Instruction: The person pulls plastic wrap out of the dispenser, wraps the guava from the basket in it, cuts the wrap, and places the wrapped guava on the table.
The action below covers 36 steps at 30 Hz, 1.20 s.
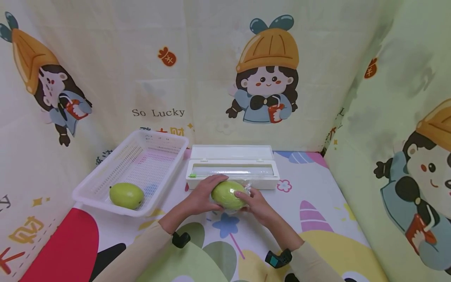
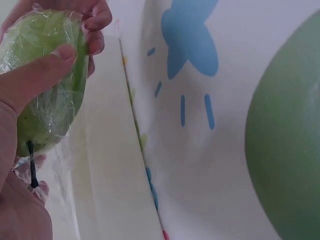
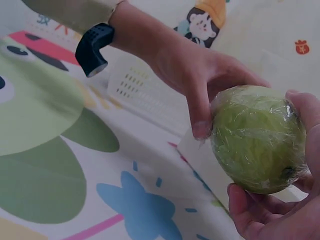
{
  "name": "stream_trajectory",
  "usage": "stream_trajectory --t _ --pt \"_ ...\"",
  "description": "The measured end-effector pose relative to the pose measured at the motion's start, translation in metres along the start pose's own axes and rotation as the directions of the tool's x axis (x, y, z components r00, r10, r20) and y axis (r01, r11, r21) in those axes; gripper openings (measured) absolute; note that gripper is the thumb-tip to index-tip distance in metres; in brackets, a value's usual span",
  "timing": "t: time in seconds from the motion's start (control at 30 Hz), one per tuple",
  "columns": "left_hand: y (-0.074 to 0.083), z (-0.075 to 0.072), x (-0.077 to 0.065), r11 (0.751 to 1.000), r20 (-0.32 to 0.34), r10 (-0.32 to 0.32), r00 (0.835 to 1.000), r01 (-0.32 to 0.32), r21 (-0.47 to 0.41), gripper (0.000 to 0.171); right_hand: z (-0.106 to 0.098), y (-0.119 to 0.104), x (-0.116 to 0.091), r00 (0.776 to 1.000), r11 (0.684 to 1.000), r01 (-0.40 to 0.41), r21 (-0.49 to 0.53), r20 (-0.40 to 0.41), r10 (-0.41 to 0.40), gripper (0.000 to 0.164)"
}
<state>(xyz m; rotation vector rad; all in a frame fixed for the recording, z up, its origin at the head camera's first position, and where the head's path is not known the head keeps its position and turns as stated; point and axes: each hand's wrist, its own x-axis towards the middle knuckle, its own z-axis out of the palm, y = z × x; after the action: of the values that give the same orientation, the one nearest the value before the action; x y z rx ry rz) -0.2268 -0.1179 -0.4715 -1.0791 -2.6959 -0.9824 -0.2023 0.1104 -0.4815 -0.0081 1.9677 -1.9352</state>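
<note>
A green mango (image 1: 228, 195) wrapped in clear plastic film is held up between both hands, just in front of a white cling film box. My left hand (image 1: 203, 196) grips its left side, with the thumb across it in the left wrist view. On the other side my right hand (image 1: 258, 204) holds it by the end where film bunches up. In the left wrist view, a dark stem pokes out of the mango (image 2: 50, 90) and loose film trails below. The right wrist view shows the wrapped mango (image 3: 257, 140) with fingers of both hands around it.
The white cling film box (image 1: 232, 184) stands with its lid raised, a film roll and a green slider inside. At the left, a white plastic basket (image 1: 160, 196) contains one unwrapped green mango (image 1: 127, 195). A printed cloth covers the table and walls.
</note>
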Motion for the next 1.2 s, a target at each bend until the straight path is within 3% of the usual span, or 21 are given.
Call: stream_trajectory --t 0.23,0.43,0.6,0.73,0.87,0.97,1.07,1.13,1.2 --pt "0.0 0.002 0.002 0.994 -0.033 0.046 0.998 -0.042 0.1 0.086 0.002 -0.003 0.0 1.0 1.0 0.004 -0.027 -0.006 -0.004 0.06" --pt "-0.001 0.002 0.003 0.996 -0.062 0.041 0.997 -0.036 0.085 0.082 -0.002 -0.001 -0.006 1.0 1.0 0.026 0.011 0.009 -0.026 0.059" --pt "-0.002 0.001 0.005 0.998 -0.076 0.026 0.997 -0.022 0.059 0.083 -0.013 0.0 -0.011 0.994 0.999 0.04 0.007 -0.098 -0.039 0.059" --pt "-0.001 -0.002 0.008 0.997 -0.106 0.059 0.993 -0.053 0.053 0.083 -0.023 -0.001 -0.013 0.956 0.997 0.072 0.038 -0.288 -0.058 0.042" --pt "0.0 -0.005 0.012 0.996 -0.119 0.076 0.99 -0.07 0.052 0.083 -0.031 -0.011 -0.016 0.893 0.977 0.21 -0.016 -0.403 -0.199 0.027" --pt "0.0 -0.006 0.014 0.998 -0.111 0.061 0.992 -0.057 0.041 0.082 -0.034 -0.02 -0.019 0.839 0.92 0.352 -0.17 -0.379 -0.391 0.026" --pt "0.001 -0.008 0.015 0.999 -0.098 0.045 0.994 -0.043 0.022 0.082 -0.036 -0.029 -0.019 0.789 0.817 0.463 -0.344 -0.26 -0.557 0.036" --pt "0.002 -0.008 0.015 0.999 -0.091 0.037 0.995 -0.035 0.017 0.082 -0.036 -0.032 -0.017 0.773 0.733 0.494 -0.468 -0.151 -0.617 0.049" --pt "0.003 -0.009 0.016 0.999 -0.089 0.031 0.996 -0.029 0.026 0.083 -0.036 -0.033 -0.013 0.776 0.646 0.486 -0.588 -0.05 -0.629 0.065"
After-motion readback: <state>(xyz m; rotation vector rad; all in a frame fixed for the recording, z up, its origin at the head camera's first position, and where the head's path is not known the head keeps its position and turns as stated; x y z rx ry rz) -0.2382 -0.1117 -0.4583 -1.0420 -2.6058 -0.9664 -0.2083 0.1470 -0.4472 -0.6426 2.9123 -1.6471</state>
